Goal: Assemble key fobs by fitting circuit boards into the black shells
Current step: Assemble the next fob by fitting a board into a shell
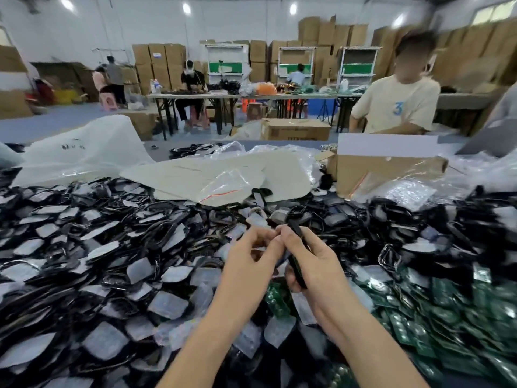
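Black shells [112,247] heap before stacked cartons [173,61]; right hand [313,261] grips one shell [297,266], left hand [250,254] pinches it.

The black shell [298,273] in the right grip [316,261] looks like hard plastic with a slight gloss. To the left of the grip spreads a heap of shells [112,247] with glossy black plastic rims and matt, frosted grey faces. To the right of the grip, the circuit boards [447,303] are green with a shiny, lacquered-looking surface. Beyond the grip lie clear plastic bags [223,189], crinkled and glossy, a pale sheet of card [179,175], smooth and matt, and a brown cardboard box [386,169] with a dull, papery surface.
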Available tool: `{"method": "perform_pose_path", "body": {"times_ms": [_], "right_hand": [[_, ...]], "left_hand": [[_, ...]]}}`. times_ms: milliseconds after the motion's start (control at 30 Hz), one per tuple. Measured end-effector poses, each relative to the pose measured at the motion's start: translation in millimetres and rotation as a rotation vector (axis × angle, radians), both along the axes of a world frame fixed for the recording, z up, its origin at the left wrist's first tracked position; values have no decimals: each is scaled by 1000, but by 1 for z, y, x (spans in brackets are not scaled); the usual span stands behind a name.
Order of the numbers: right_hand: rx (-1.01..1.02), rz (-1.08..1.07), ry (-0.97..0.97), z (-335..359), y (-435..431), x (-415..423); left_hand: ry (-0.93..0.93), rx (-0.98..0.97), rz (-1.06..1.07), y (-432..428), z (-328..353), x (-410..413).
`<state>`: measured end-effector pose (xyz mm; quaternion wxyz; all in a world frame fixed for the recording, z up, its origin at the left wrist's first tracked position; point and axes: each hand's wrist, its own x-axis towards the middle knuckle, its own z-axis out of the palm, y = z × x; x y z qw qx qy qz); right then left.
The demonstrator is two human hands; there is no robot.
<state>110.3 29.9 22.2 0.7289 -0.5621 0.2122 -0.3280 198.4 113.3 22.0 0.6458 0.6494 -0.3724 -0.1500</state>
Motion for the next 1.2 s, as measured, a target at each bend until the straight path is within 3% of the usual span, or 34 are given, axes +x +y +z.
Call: {"method": "perform_pose_path", "body": {"times_ms": [233,500,833,1200], "right_hand": [[27,-39,27,-16,-20,-16],[-158,-21,78,-24,-23,-18],[-148,-17,45,-28,-19,-17],[-134,-13,41,-28,-21,-18]], "left_hand": [[-19,78,-43,-11,-15,-17],[21,42,11,-3,-19,-16],[597,-224,-59,-8,-17,-28],[596,-239,-96,-7,-19,-25]]}}
